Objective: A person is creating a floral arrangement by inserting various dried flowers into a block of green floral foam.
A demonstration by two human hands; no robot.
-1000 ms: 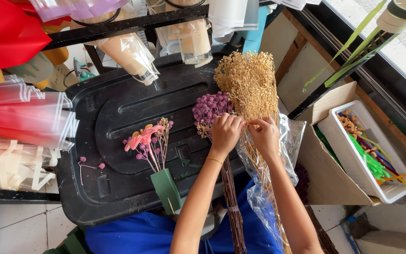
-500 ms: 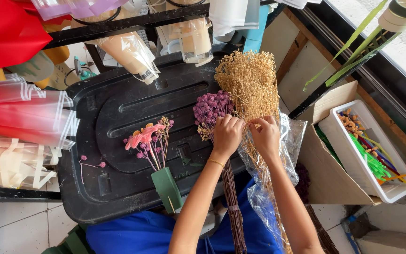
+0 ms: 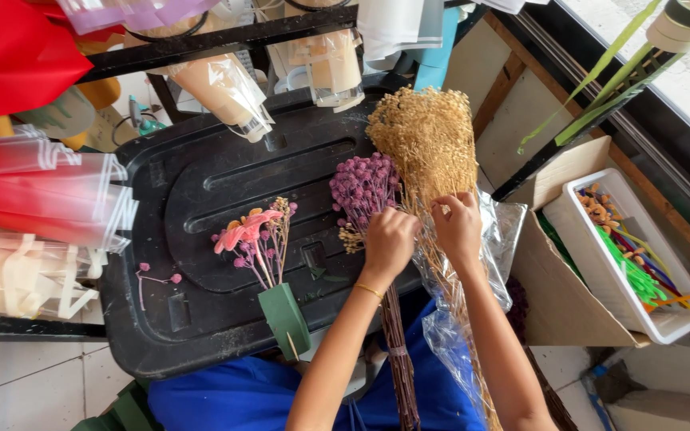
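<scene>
My left hand (image 3: pixel 387 243) and my right hand (image 3: pixel 458 228) are side by side over a black plastic lid (image 3: pixel 201 199). Both pinch the thin stems of a golden dried flower bunch (image 3: pixel 429 136), whose long stems run down through a clear plastic sleeve (image 3: pixel 457 319). A purple dried flower bunch (image 3: pixel 363 185) lies just left of it, its stems passing under my left hand. A small posy of pink and orange flowers (image 3: pixel 255 235) with a green wrapped base lies further left on the lid.
Red and clear wrapping sheets (image 3: pixel 33 191) hang on the left. Clear cones (image 3: pixel 225 88) hang from a dark rail above. A white tray (image 3: pixel 632 255) of coloured sticks sits in a cardboard box on the right. Green ribbon (image 3: pixel 600 88) runs at upper right.
Both hands stay on the golden bunch's stems, shifting only slightly. Nothing else has moved.
</scene>
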